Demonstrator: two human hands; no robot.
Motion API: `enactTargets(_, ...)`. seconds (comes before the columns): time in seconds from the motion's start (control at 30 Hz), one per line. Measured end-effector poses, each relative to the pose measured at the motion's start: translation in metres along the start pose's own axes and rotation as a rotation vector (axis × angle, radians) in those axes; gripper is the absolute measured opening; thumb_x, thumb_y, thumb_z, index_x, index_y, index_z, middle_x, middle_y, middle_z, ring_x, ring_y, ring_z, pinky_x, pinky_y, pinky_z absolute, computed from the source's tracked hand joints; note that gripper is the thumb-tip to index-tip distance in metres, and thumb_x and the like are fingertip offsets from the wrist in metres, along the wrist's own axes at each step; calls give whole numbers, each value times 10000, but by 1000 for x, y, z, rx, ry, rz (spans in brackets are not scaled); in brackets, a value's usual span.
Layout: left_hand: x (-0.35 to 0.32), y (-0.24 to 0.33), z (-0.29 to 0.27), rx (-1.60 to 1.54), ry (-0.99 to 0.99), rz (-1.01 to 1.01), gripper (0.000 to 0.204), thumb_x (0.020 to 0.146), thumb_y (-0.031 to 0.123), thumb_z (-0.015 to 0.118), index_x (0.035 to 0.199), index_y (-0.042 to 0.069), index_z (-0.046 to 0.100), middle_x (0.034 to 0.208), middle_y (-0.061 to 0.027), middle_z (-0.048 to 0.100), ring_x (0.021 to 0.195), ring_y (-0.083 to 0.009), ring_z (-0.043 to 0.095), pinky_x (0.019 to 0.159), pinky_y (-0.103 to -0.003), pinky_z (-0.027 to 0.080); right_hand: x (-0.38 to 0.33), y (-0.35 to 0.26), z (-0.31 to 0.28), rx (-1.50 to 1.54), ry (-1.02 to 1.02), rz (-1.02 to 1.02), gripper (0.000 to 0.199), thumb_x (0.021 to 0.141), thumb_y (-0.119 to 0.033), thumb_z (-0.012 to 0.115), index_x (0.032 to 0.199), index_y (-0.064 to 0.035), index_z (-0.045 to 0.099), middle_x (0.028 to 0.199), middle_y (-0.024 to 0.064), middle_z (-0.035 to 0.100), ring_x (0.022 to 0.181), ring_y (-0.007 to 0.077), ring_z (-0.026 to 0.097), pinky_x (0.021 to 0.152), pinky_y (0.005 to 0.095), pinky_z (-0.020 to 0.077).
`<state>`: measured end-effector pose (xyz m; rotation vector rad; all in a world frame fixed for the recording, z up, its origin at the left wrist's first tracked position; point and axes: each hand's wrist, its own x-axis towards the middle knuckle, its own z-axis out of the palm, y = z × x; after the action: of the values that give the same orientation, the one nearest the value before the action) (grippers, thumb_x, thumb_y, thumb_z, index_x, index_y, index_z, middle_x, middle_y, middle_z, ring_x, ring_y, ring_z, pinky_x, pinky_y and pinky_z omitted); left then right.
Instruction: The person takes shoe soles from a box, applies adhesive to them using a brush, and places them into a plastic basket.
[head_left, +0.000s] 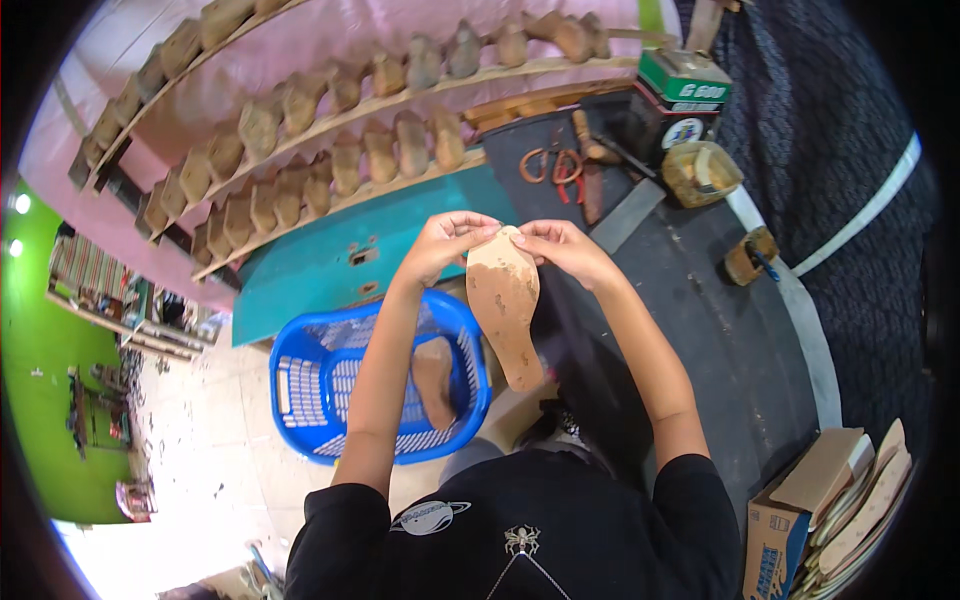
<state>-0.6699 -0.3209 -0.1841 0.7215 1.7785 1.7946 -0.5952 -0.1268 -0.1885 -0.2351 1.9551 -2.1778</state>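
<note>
A tan shoe insole (504, 305) hangs in front of me, its wide end up and its narrow end down. Its surface is patchy, pale at the top and brown and flaking lower down. My left hand (450, 243) pinches the top edge on the left, and my right hand (563, 248) pinches it on the right. Below and to the left stands a blue plastic basket (285, 410), partly behind my left forearm. Inside it lies a brown wooden shoe last (433, 380).
Shelves (400, 100) with rows of wooden shoe lasts line the far wall. On the dark table (700, 300) at right are scissors (550, 163), red pliers (568, 188), a flat grey bar (628, 215) and a tub (703, 175). A cardboard box (785, 510) stands near right.
</note>
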Motion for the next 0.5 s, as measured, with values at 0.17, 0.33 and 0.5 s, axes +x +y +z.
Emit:
enactTargets(0.17, -51, -55, -63, -67, 90, -193, 314, 766, 297, 623, 931, 32, 600, 820, -24, 607, 717, -63, 554, 557, -187, 441, 40, 62, 51, 85, -2, 136, 271, 771, -283, 613, 886, -39, 590, 733, -16, 565, 624, 46, 476, 587, 188, 377)
enactTargets(0.33, -94, -123, -108, -107, 59, -346, 263, 795, 256, 592, 941, 38, 583, 871, -36, 602, 769, -93, 573, 659, -222, 470, 55, 135, 102, 130, 29, 271, 231, 769, -258, 615, 861, -47, 601, 666, -50, 516, 564, 24, 392, 520, 175, 312)
enactTargets(0.5, -109, -200, -125, -103, 38, -477, 271, 791, 271, 595, 945, 47, 587, 868, -35, 605, 774, -99, 571, 690, -237, 458, 51, 217, 122, 219, 98, 427, 325, 817, -271, 546, 1066, -63, 531, 959, 21, 584, 861, 97, 545, 753, 217, 404)
